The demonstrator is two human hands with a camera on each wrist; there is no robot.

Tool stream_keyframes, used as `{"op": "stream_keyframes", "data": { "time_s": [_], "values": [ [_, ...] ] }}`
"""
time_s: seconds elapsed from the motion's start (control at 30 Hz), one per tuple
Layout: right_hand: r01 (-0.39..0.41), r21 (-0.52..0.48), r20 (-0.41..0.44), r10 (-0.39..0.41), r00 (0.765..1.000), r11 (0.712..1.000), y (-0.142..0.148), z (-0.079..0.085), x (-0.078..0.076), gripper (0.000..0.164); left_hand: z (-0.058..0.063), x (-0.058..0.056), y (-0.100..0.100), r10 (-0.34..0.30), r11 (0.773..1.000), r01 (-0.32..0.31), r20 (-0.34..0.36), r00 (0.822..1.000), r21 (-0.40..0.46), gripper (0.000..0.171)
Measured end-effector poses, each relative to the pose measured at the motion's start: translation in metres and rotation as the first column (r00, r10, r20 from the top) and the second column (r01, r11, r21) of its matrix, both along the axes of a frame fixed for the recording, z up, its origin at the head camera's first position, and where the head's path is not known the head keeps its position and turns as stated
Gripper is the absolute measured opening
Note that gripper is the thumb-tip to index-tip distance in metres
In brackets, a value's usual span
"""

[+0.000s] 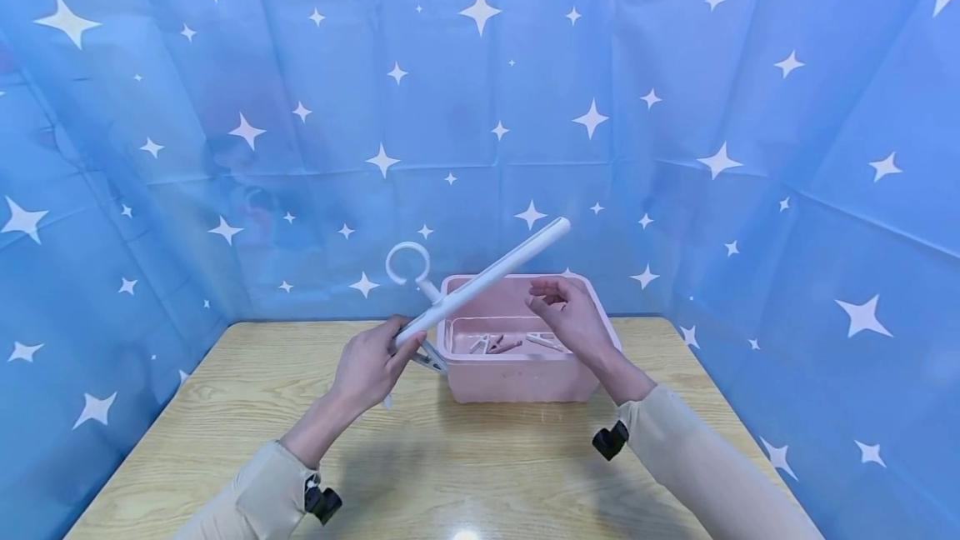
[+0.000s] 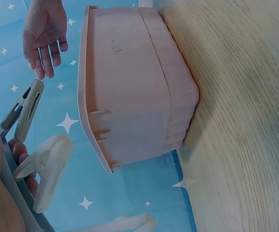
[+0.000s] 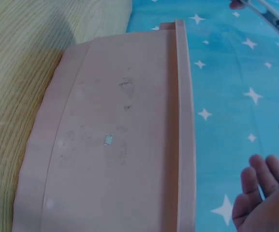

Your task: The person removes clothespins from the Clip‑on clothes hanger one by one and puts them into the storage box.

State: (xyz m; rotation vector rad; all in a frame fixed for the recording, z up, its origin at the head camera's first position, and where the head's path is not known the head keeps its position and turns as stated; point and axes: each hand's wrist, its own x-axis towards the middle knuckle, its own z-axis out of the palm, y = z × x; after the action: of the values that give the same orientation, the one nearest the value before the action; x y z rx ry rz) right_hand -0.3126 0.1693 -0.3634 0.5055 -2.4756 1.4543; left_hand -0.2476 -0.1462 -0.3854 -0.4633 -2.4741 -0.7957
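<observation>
Your left grip [image 1: 372,363] grasps a white hanger [image 1: 491,272], tilted above the surface [image 1: 450,465] by the left end of the pink bin [image 1: 521,379]; two clips [image 2: 52,171] sit on its bar. Your right grip [image 1: 576,322], fingers slightly bent, is released near the bin's right end. Loose clips [image 1: 506,347] lie inside.

A blue cloth [image 1: 450,107] hangs at the back and also along the left and right sides. On it are printed white four-pointed stars [image 1: 480,11], some large, some very small. The cloth has vertical folds and horizontal creases. Before it stands a table [image 1: 487,457] with pale wood grain and rounded far corners, where a light reflection [image 1: 465,535] shines.
</observation>
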Motion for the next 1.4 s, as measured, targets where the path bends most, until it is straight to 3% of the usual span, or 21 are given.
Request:
{"op": "stream_keyframes", "data": {
  "time_s": [1.4],
  "values": [
    [-0.011, 0.021, -0.031, 0.011, 0.999, 1.0, -0.009, 0.015, 0.016, 0.035, -0.003, -0.003, -0.006, 0.024, 1.0, -0.024, 0.006, 1.0, -0.019, 0.03]
  ]
}}
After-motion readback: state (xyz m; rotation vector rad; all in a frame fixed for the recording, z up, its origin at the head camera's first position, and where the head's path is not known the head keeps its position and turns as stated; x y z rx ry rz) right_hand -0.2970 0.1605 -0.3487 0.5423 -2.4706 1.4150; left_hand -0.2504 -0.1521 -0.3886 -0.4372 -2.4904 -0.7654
